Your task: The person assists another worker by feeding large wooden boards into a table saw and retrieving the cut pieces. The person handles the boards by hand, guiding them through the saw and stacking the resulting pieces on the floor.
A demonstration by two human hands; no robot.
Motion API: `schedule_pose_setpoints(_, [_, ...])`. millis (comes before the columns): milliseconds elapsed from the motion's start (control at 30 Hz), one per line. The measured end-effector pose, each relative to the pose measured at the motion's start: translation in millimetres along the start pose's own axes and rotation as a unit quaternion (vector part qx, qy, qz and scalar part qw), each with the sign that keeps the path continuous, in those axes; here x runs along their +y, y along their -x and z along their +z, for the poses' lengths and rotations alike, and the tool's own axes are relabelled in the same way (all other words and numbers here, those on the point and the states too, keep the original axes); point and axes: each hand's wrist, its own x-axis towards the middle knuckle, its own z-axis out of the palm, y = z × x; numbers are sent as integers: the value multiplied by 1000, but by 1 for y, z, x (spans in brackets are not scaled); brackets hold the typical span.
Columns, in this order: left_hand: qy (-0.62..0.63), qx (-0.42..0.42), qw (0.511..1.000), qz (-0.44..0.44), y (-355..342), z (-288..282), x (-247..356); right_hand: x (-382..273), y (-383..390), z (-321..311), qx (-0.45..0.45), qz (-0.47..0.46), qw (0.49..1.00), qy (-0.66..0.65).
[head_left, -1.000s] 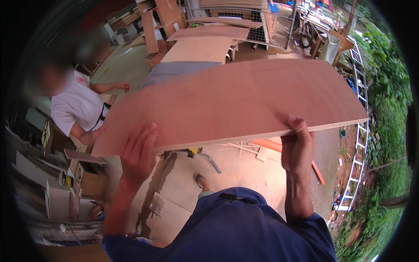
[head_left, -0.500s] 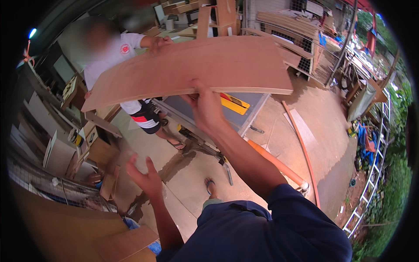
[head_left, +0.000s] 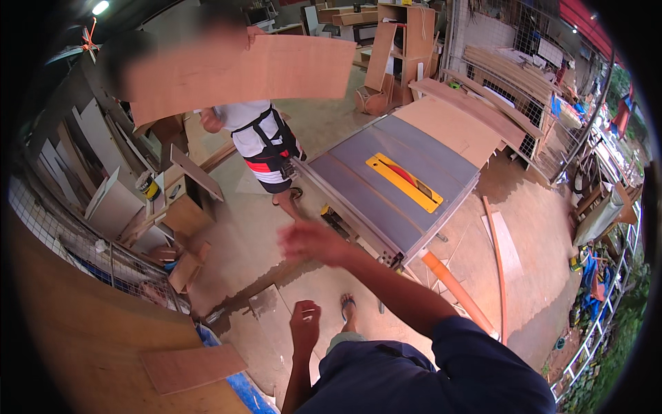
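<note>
My right hand (head_left: 314, 243) reaches across in front of the table saw's near left corner, smeared by motion, with no board at it. My left hand (head_left: 305, 323) is lower and nearer my body, its fingers curled in loosely and nothing seen in them. A wide plywood board (head_left: 241, 72) is now with a person across from me, whose hand (head_left: 210, 121) grips its lower edge. The table saw (head_left: 345, 165) has a grey top and a yellow insert (head_left: 403, 183) around a red part at the blade slot.
A pale board (head_left: 448, 127) lies at the saw's far side. An orange pipe (head_left: 458, 290) and a long wood strip (head_left: 495, 269) are at right. A plywood piece (head_left: 193, 368) lies on a brown surface at lower left. Stacked boards (head_left: 510, 76) stand behind.
My right hand has let go of the plywood board and dropped down and back. The person has taken the board away to the far left. My left hand has curled and lowered.
</note>
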Motion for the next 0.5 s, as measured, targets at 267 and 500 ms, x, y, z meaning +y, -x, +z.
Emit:
schedule_pose_setpoints(267, [-169,-165,960,149,-13,11,-32,153,244,-101,-23,201,905,374])
schedule_pose_setpoints(500, [-215,-276,930,112,-20,32,-33,230,505,-107,339,463,751,328])
